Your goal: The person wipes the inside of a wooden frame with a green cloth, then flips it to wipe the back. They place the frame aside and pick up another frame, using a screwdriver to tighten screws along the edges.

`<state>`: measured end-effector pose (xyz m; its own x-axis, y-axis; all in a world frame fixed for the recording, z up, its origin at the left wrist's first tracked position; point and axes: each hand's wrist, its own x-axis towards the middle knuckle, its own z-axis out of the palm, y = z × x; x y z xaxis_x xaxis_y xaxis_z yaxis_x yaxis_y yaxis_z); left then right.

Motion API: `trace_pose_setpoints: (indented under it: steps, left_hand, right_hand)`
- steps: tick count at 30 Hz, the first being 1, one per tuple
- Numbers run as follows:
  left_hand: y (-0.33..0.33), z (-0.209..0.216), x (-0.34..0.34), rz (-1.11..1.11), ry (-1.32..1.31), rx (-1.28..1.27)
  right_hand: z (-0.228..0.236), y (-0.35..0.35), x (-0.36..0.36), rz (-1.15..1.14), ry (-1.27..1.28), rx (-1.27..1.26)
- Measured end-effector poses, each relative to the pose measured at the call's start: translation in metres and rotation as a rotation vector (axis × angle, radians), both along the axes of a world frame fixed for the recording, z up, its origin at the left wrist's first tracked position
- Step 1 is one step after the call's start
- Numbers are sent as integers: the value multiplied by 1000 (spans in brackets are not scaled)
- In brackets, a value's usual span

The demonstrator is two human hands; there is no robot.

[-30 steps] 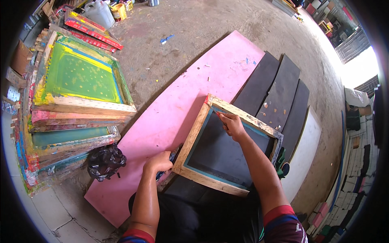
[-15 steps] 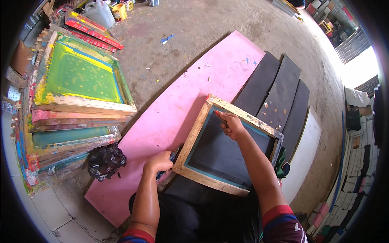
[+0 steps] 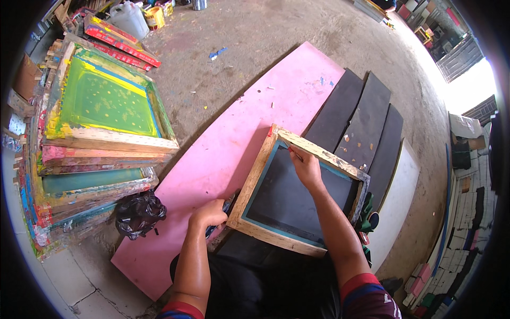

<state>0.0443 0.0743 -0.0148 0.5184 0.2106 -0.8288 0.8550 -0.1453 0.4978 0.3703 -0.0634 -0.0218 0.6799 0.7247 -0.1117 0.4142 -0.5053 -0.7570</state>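
Observation:
In front of me a wooden screen-printing frame (image 3: pixel 294 245) lies tilted, its dark mesh (image 3: pixel 281 186) edged with a blue-green border. My right hand (image 3: pixel 307 169) reaches over the mesh from the right. Its fingers are closed on a slim red tool (image 3: pixel 295 153), held against the inside of the frame near the far left corner; the tool's tip is too small to make out. Beside the frame's left rail, my left hand (image 3: pixel 210 213) is closed. Its fingertips are hidden, and a dark and bluish thing (image 3: pixel 228 203) shows between it and the rail.
A pink board (image 3: pixel 212 143) and several black panels (image 3: pixel 366 111) lie under and beyond the frame, with a white panel (image 3: pixel 396 196) to the right. Stacked, paint-stained frames (image 3: pixel 106 139) stand at left by a black plastic bag (image 3: pixel 139 213). Far back right, a person (image 3: pixel 387 4) is partly visible.
My right hand has moved slightly right and nearer to me along the frame's inner edge, and the red tool shows more plainly. My left hand has stayed by the rail.

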Motion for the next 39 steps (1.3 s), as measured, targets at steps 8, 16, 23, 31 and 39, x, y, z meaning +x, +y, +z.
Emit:
trace_pose_setpoints:
  steps: [8,16,23,31,39]
  left_hand:
    - [0,0,-2,11,10,12]
    - [0,1,-2,-8,17,44]
    - [-2,1,0,9,52,43]
    - [-1,3,0,21,35,48]
    - [0,-3,5,2,30,21]
  right_hand:
    - [0,16,-14,-61,-134,34]
    - [10,21,-7,-6,-242,-32]
    - [11,27,-2,51,-234,-60]
    - [-13,25,10,-124,324,41]
    - [-62,18,31,38,-13,290]
